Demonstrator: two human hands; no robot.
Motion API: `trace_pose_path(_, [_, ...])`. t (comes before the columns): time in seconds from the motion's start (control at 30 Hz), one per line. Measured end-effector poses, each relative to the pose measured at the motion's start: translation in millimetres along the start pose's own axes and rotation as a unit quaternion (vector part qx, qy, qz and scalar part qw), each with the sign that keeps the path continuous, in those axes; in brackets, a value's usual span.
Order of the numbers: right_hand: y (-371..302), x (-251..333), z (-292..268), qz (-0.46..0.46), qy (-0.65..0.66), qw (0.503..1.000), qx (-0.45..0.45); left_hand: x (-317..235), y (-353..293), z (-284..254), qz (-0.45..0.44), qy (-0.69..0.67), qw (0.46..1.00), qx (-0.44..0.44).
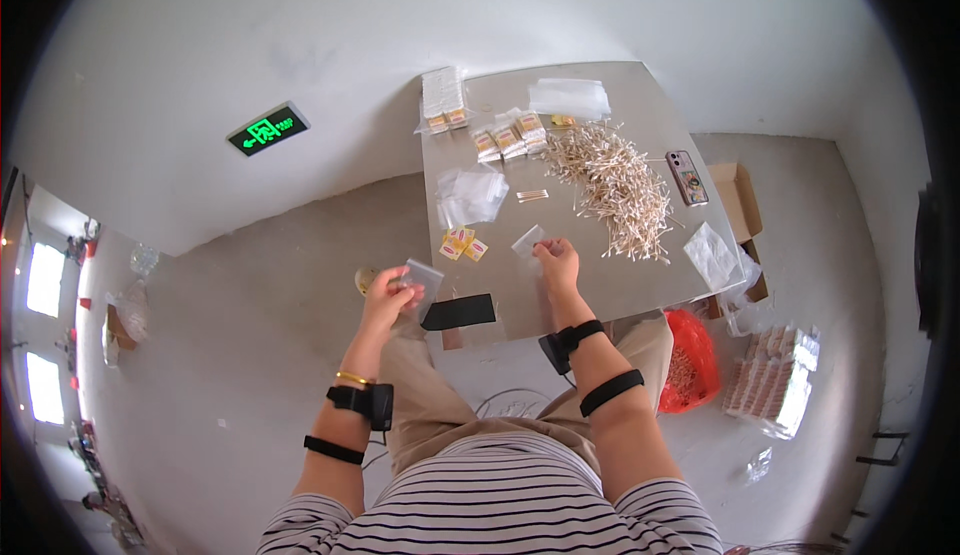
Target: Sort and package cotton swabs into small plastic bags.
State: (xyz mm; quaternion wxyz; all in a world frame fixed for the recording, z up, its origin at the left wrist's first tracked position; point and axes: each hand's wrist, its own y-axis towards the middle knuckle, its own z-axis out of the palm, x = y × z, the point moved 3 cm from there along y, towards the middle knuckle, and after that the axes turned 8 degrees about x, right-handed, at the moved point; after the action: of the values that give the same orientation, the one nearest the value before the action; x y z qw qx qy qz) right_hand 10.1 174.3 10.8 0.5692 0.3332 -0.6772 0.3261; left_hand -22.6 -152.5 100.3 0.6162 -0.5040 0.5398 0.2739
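My left hand (393,297), just off the table's near left edge, pinches a small clear zip bag (426,280). Another clear plastic bag (527,241) is gripped between the fingers of my right hand (558,263), over the near part of the table. Between and beyond the hands lie several yellow and white printed cards (462,243), a stack of clear bags (470,195) and a few cotton swabs (533,196) side by side. A big loose heap of cotton swabs (620,190) spreads to the right.
Filled swab packs (510,137) and bagged packs (444,100) stand at the back of the grey table (560,305). A black strip (459,313) lies at its near edge, a phone (687,178) at the right. A red bag (690,360) and cardboard box (738,205) are on the floor.
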Motion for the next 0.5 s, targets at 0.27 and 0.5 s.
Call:
trace_pose_path(0.27, [62.1,-12.4,93.7,0.172,0.241,0.951,0.089,70.6,-33.6,-22.5,-0.084,-0.226,0.97,0.011])
trace_pose_path(0.5, [111.9,-51.9,120.1,0.18,0.071,0.981,-0.006,58.0,-17.6,-11.5,-0.109,-0.294,0.948,-0.047])
